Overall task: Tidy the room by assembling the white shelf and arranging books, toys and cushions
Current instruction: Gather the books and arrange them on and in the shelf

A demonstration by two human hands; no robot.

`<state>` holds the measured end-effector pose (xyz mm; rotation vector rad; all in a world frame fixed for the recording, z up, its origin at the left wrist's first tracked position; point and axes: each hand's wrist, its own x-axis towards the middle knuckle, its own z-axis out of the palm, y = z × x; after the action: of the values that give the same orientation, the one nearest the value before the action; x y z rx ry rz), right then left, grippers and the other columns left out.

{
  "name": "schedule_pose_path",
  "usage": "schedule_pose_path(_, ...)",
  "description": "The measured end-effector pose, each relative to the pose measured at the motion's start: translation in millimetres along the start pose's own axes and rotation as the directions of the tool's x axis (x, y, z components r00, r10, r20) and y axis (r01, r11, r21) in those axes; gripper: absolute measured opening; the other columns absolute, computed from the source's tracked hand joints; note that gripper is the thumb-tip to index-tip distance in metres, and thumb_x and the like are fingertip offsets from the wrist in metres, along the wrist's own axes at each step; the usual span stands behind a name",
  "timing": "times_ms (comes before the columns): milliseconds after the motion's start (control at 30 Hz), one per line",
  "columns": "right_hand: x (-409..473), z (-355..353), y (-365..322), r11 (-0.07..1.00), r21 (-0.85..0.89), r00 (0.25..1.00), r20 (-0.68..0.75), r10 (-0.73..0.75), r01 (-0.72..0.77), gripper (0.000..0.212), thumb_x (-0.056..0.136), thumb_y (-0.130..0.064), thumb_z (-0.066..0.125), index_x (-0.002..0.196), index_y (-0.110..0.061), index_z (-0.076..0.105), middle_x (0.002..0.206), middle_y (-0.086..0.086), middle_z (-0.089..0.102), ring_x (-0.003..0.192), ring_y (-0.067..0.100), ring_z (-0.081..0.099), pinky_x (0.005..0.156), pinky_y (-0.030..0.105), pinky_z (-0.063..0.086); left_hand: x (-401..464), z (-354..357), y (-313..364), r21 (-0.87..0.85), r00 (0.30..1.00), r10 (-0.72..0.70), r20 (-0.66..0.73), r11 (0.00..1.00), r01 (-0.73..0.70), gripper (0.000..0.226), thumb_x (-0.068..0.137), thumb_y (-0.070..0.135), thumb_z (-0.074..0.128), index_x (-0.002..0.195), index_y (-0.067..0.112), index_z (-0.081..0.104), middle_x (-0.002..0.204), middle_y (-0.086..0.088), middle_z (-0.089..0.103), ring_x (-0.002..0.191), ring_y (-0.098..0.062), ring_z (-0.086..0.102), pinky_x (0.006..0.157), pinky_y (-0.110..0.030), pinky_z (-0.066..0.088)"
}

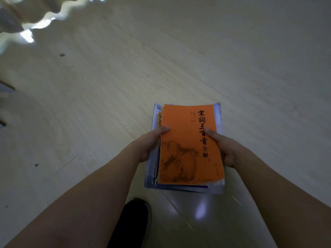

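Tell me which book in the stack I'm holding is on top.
The orange book, with black Chinese lettering down its cover; the ones under it show only pale bluish-white edges.

Floor (pixel 179 59): pale wood-look planks, seams running diagonally, few small dark specks (pixel 62 55) on left side. Glossy patch near bottom centre w/ light reflections (pixel 199 210). Top left: pale curtain hem (pixel 41 9), wavy, blurred, bright daylight (pixel 26 35) showing under it. Dark item at left edge, unclear. Lighting dim overall.
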<state>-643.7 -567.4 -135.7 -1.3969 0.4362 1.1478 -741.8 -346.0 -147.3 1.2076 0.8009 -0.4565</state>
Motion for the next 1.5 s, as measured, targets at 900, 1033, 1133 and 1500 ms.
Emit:
schedule_pose_path(900, -344.0, 236.3, -220.3, 0.969, -0.246, 0.997, -0.069, -0.022, 0.004, 0.056, 0.069, -0.049, 0.078, 0.104, -0.006, 0.068, 0.094, 0.013, 0.074, 0.084, 0.03, 0.073, 0.077, 0.043, 0.058, -372.8, -84.2, 224.6, -0.262, 0.993, 0.024, -0.113, 0.964, -0.052, 0.086, 0.061, 0.066, 0.08, 0.131, 0.021, 0.056, 0.12, -0.006, 0.069, 0.111, -0.031, 0.065, 0.102, -0.053, 0.045)
schedule_pose_path(1033, -375.6, 310.0, -246.8, 0.945, -0.325, 1.0, -0.004, 0.018, -0.018, 0.067, 0.061, -0.052, 0.08, 0.108, -0.006, 0.068, 0.096, 0.013, 0.074, 0.086, 0.03, 0.072, 0.084, 0.047, 0.056, -434.4, -132.0, 246.7, -0.297, 0.974, -0.022, -0.226, 0.954, -0.048, 0.088, 0.055, 0.073, 0.08, 0.126, 0.025, 0.061, 0.122, -0.001, 0.068, 0.116, -0.03, 0.061, 0.106, -0.055, 0.04)
schedule_pose_path(1133, -391.5, 372.9, -264.4, 0.926, -0.377, 0.999, 0.028, 0.047, -0.033, 0.065, 0.062, -0.052, 0.079, 0.107, -0.006, 0.069, 0.095, 0.013, 0.074, 0.086, 0.031, 0.072, 0.085, 0.048, 0.056, -474.1, -176.9, 259.8, -0.36, 0.959, -0.047, -0.278, 0.931, -0.059, 0.088, 0.053, 0.073, 0.08, 0.125, 0.026, 0.063, 0.122, -0.001, 0.068, 0.119, -0.03, 0.059, 0.108, -0.056, 0.036)
schedule_pose_path(1500, -361.4, 554.1, -304.4, 0.884, -0.468, 0.987, 0.148, 0.063, 0.014, 0.049, 0.074, -0.046, 0.074, 0.103, -0.006, 0.069, 0.095, 0.013, 0.074, 0.084, 0.03, 0.073, 0.077, 0.044, 0.058, -527.6, -321.7, 307.5, -0.424, 0.942, 0.029, -0.334, 0.888, -0.178, 0.077, 0.07, 0.068, 0.07, 0.132, 0.026, 0.055, 0.12, -0.005, 0.069, 0.113, -0.029, 0.064, 0.106, -0.054, 0.041)
